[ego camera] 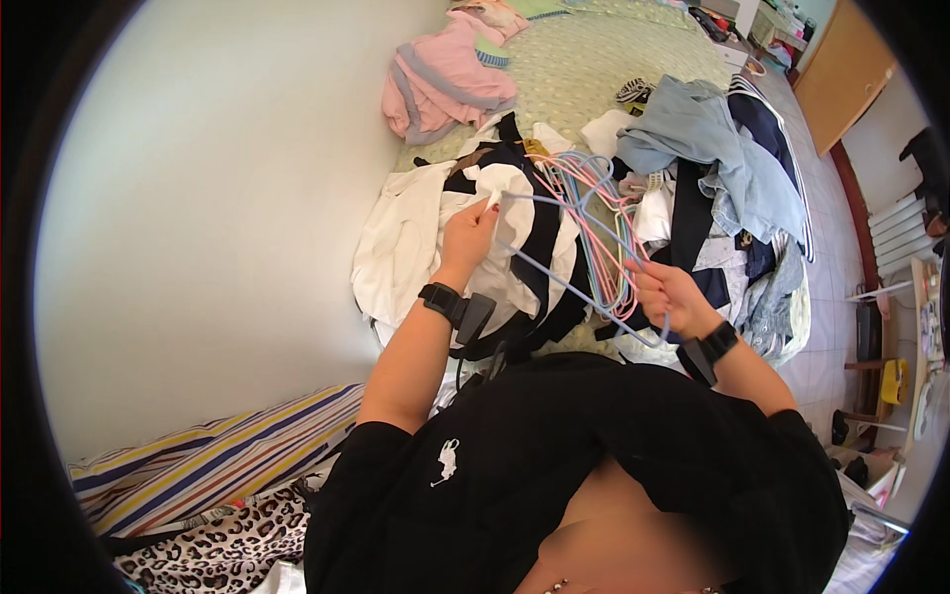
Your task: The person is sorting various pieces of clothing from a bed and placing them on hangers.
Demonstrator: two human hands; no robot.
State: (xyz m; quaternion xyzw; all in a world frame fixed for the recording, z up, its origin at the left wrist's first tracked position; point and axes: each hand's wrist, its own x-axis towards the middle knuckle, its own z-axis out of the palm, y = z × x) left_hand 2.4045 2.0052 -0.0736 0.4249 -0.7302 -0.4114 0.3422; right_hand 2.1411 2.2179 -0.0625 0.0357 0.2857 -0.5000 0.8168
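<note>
My right hand [672, 297] grips one end of a blue clothes hanger [564, 282]. The hanger's other end reaches into a white garment [512, 182], whose edge my left hand [469, 234] pinches between thumb and fingers. Below, the white cloth spreads over a pile of white and black clothes. Just beyond the held hanger, between two heaps of clothing, lies a bundle of pink, blue and green hangers [594, 245]. How far the hanger goes inside the white garment is hidden by the cloth.
A light blue denim garment [690, 141] tops the clothes heap on the right. Pink bedding [445, 82] lies farther back on the patterned bed [616, 52]. A plain wall [223, 185] stands close on the left, with striped fabric [223, 460] and leopard-print fabric [230, 542] at lower left.
</note>
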